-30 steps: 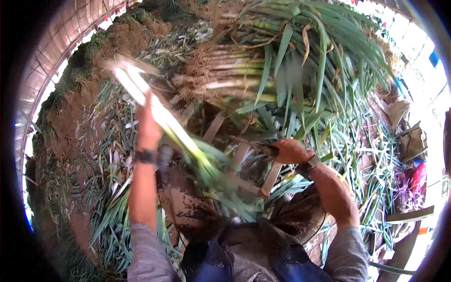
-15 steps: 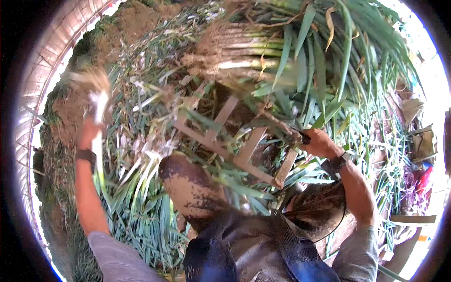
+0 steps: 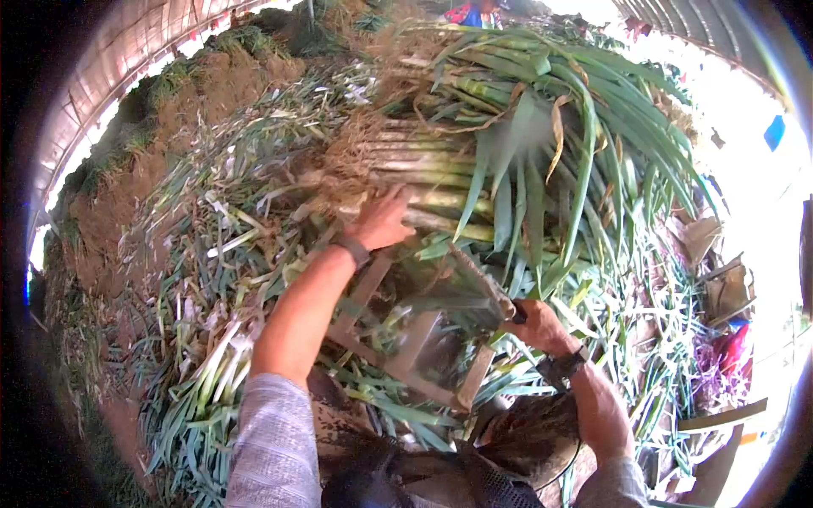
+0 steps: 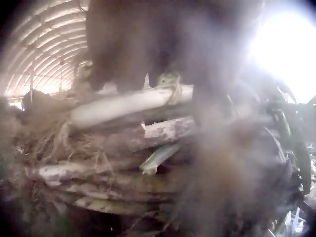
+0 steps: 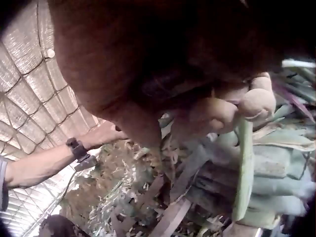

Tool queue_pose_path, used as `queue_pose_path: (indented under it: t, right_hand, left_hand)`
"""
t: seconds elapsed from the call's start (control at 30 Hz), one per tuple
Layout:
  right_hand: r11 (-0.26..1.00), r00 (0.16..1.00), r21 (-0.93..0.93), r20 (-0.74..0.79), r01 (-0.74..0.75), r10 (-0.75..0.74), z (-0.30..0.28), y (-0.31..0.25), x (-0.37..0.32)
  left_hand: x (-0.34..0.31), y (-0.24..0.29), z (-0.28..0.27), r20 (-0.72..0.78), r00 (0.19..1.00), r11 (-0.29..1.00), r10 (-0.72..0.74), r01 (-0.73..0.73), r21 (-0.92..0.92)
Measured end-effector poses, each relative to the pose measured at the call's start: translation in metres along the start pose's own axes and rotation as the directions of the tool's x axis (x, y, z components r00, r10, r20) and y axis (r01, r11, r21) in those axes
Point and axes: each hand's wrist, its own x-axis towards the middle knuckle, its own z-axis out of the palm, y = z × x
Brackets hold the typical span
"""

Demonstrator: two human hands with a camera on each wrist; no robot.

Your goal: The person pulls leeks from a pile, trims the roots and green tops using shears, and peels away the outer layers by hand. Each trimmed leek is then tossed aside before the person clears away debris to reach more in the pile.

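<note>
My left hand (image 3: 381, 222) reaches into a thick pile of leeks (image 3: 432, 173), with fingers and thumb spread apart at the lowest white stems near the roots. In the left wrist view a pale leek stem (image 4: 123, 108) runs under the blurred fingers, with brown roots (image 4: 54, 138) at its end. My right hand (image 3: 542, 326) grips the dark handle of a knife (image 3: 481, 275), whose narrow brown blade slants up and left towards the pile. Seen from the right wrist, the fingers (image 5: 215, 114) are curled, and a green leaf strip (image 5: 243, 168) hangs just below them.
A low wooden frame (image 3: 415, 339) stands before my knees, among cut leaves. To the left, several white-stemmed leeks (image 3: 216, 368) lie on a heap of trimmings (image 3: 182, 254). Purple string and a red bag (image 3: 732, 347) lie at the right. Another person (image 3: 478, 13) is behind the pile.
My left hand carried a leek out to the left and let go of it, then came back to the pile. The right hand keeps its grip on the knife.
</note>
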Motion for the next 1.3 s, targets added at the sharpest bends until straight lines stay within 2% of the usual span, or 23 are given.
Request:
queue_pose_path:
  t: [0.03, 0.07, 0.1, 0.2, 0.27, 0.37, 0.43, 0.5, 0.53, 0.57, 0.67, 0.83, 0.87, 0.9, 0.97, 1.0, 1.03, 1.1, 1.17, 1.2, 1.23, 1.27, 1.3]
  right_hand:
    - [0.999, 0.999, 0.027, -0.008, 0.039, -0.038, -0.004, -0.001, -0.003]
    - [0.998, 0.998, 0.022, -0.032, 0.057, -0.056, -0.007, -0.002, -0.006]
    - [0.997, 0.996, 0.017, -0.055, 0.075, -0.074, -0.009, -0.001, -0.009]
    - [0.997, 0.998, -0.047, 0.008, 0.064, -0.064, -0.018, 0.001, -0.011]
    - [0.996, 0.997, -0.048, 0.026, 0.073, -0.072, -0.020, 0.001, -0.009]
    - [0.990, 0.990, -0.016, 0.000, 0.140, -0.140, -0.020, -0.001, -0.010]
    - [0.995, 0.997, -0.064, -0.014, 0.078, -0.079, -0.018, 0.000, -0.009]
    - [0.988, 0.984, -0.024, -0.083, 0.155, -0.157, -0.019, -0.003, -0.012]
    - [0.985, 0.981, -0.037, -0.090, 0.168, -0.170, -0.022, -0.006, -0.013]
    - [0.982, 0.979, -0.054, -0.088, 0.179, -0.183, -0.024, -0.007, -0.015]
    - [0.986, 0.985, -0.052, -0.053, 0.159, -0.162, -0.019, 0.002, -0.014]
    - [0.978, 0.973, -0.067, -0.100, 0.200, -0.206, -0.013, 0.003, -0.012]
    - [0.988, 0.987, -0.058, -0.056, 0.145, -0.149, -0.016, 0.002, -0.015]
    - [0.990, 0.989, -0.052, -0.058, 0.132, -0.135, -0.019, -0.003, -0.020]
    - [0.990, 0.974, 0.126, 0.209, 0.058, -0.083, -0.028, -0.017, -0.026]
    - [0.993, 0.964, 0.118, 0.260, 0.033, -0.062, -0.028, -0.025, -0.033]
    - [0.884, 0.888, 0.166, 0.071, 0.438, -0.453, -0.024, -0.025, -0.036]
    - [0.953, 0.918, 0.177, 0.273, 0.248, -0.289, -0.018, -0.021, -0.035]
    - [0.963, 0.937, 0.156, 0.243, 0.218, -0.251, -0.016, -0.016, -0.031]
    - [0.974, 0.956, 0.130, 0.207, 0.183, -0.207, -0.019, -0.013, -0.030]
    - [0.976, 0.959, 0.124, 0.201, 0.178, -0.200, -0.024, -0.013, -0.030]
    - [0.986, 0.980, 0.148, 0.175, 0.071, -0.097, -0.030, -0.017, -0.032]
    - [0.984, 0.988, 0.176, 0.154, -0.030, 0.002, -0.033, -0.019, -0.031]
  left_hand:
    - [0.013, 0.004, 0.009, -0.050, 0.995, 0.992, 0.084, -0.079, 0.098]
    - [0.030, 0.005, 0.015, 0.148, 0.988, 0.995, 0.033, -0.046, 0.085]
    - [0.037, 0.010, 0.020, 0.192, 0.981, 0.991, 0.002, -0.027, 0.129]
    - [0.041, 0.003, 0.051, 0.144, 0.990, 0.983, -0.001, -0.026, 0.183]
    - [0.038, -0.007, 0.064, -0.006, 0.997, 0.968, 0.075, -0.071, 0.242]
    - [0.024, 0.000, 0.058, 0.023, 0.982, 0.950, 0.190, -0.189, 0.250]
    - [-0.008, 0.004, 0.075, 0.055, 0.971, 0.966, 0.233, -0.238, 0.100]
    - [-0.042, 0.018, 0.092, 0.102, 0.964, 0.967, 0.247, -0.251, 0.029]
    - [-0.061, 0.028, 0.106, -0.015, 0.973, 0.971, 0.230, -0.228, 0.075]
    - [-0.071, 0.041, 0.101, 0.125, 0.985, 0.990, 0.120, -0.109, -0.094]
    - [-0.083, 0.038, 0.130, 0.009, 0.998, 0.986, 0.064, -0.062, -0.152]
    - [-0.103, 0.040, 0.097, -0.066, 0.968, 0.953, 0.241, -0.249, -0.173]
    - [-0.113, 0.044, 0.084, 0.139, 0.979, 0.969, 0.148, -0.116, -0.217]
    - [-0.121, 0.037, 0.082, 0.149, 0.976, 0.968, 0.157, -0.122, -0.221]
    - [-0.141, 0.005, 0.073, -0.010, 0.896, 0.896, 0.443, -0.443, 0.039]
    - [-0.142, -0.012, 0.060, 0.022, 0.876, 0.871, 0.482, -0.481, 0.102]
    - [-0.137, -0.031, 0.045, 0.061, 0.854, 0.839, 0.516, -0.518, 0.164]
    - [-0.120, -0.077, 0.042, 0.001, 0.820, 0.780, 0.573, -0.545, 0.305]
    - [-0.111, -0.112, 0.047, 0.010, 0.876, 0.804, 0.483, -0.448, 0.391]
    - [-0.101, -0.118, 0.050, 0.004, 0.920, 0.811, 0.393, -0.348, 0.471]
    - [-0.087, -0.102, 0.034, -0.001, 0.916, 0.810, 0.401, -0.355, 0.467]
    - [-0.076, -0.086, 0.019, 0.139, 0.975, 0.943, 0.171, -0.203, 0.265]
    - [-0.067, -0.068, 0.009, 0.320, 0.946, 0.996, -0.041, 0.014, 0.087]
